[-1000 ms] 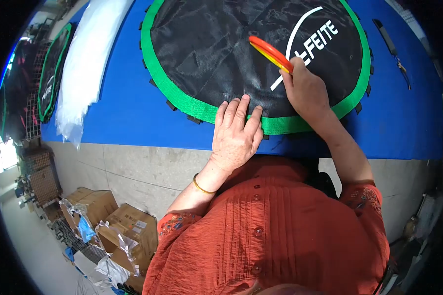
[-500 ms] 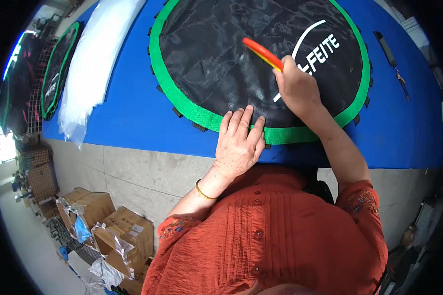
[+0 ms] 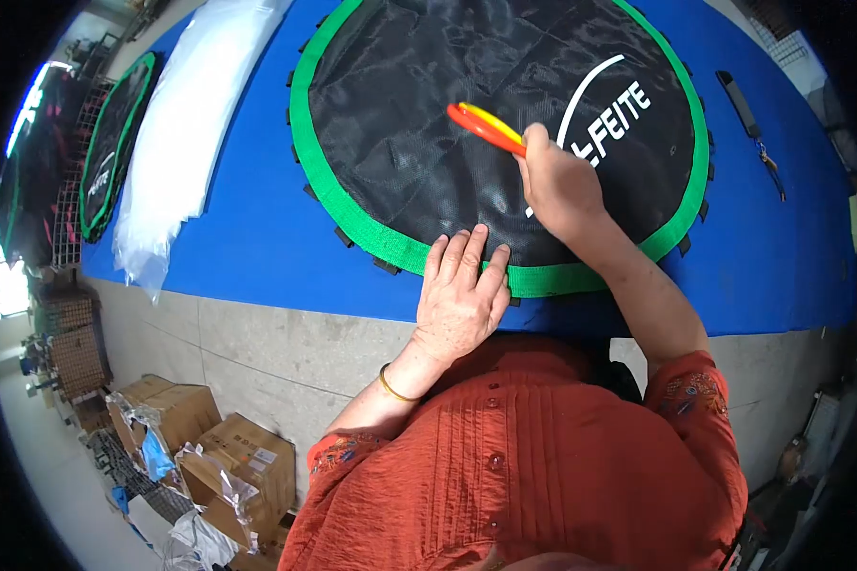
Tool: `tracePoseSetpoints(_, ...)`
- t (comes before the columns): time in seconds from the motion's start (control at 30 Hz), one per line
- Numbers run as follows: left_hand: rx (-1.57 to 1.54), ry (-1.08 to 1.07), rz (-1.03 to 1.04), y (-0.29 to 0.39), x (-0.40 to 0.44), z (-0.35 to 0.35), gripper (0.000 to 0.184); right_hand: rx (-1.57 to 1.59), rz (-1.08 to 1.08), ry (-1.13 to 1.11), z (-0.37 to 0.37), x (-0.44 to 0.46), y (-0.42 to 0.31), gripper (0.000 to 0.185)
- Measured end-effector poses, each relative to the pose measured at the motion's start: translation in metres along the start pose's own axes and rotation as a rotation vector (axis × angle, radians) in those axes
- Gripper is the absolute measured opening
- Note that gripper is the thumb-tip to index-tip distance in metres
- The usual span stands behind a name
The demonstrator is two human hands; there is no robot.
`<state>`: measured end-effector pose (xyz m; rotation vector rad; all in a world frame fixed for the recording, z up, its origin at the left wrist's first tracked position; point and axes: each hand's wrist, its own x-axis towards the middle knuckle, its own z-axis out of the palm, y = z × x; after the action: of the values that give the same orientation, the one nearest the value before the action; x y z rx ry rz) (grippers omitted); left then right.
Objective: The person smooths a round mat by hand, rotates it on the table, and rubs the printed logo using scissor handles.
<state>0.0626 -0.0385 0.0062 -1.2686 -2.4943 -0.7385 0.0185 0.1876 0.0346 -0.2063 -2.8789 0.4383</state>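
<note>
A round black mesh trampoline mat with a green border and white lettering lies on the blue table. My left hand is flat on its near edge, fingers stretched across the green band and their tips on the black mesh. Over the right part of the mat, my right hand is closed around a red-and-yellow tool with curved handles. The tool's handle end points left, and its other end is hidden in my fist. Short black tabs stick out around the mat's rim.
Clear plastic bags lie on the table's left side, with another green-edged mat beyond them. A dark strip-shaped tool with a cord lies at the right. Open cardboard boxes stand on the floor at lower left.
My right hand has shifted slightly left and down, and the tool has turned so both its red and yellow handles show. My left hand stays on the mat's edge.
</note>
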Motion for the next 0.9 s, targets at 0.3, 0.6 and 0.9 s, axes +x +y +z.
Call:
tracePoseSetpoints(0.3,0.006,-0.024,-0.004,0.001,0.001,-0.001,0.042,0.016,-0.094,0.048,0.006,-0.017,-0.009,0.016)
tracePoseSetpoints(0.6,-0.01,-0.004,-0.006,0.0,0.0,0.0,0.043,-0.03,-0.056,0.032,-0.002,-0.012,0.003,0.013)
tracePoseSetpoints(0.9,-0.014,-0.005,0.001,0.0,0.0,0.0,0.043,-0.266,0.085,0.191,0.012,0.027,0.06,0.017)
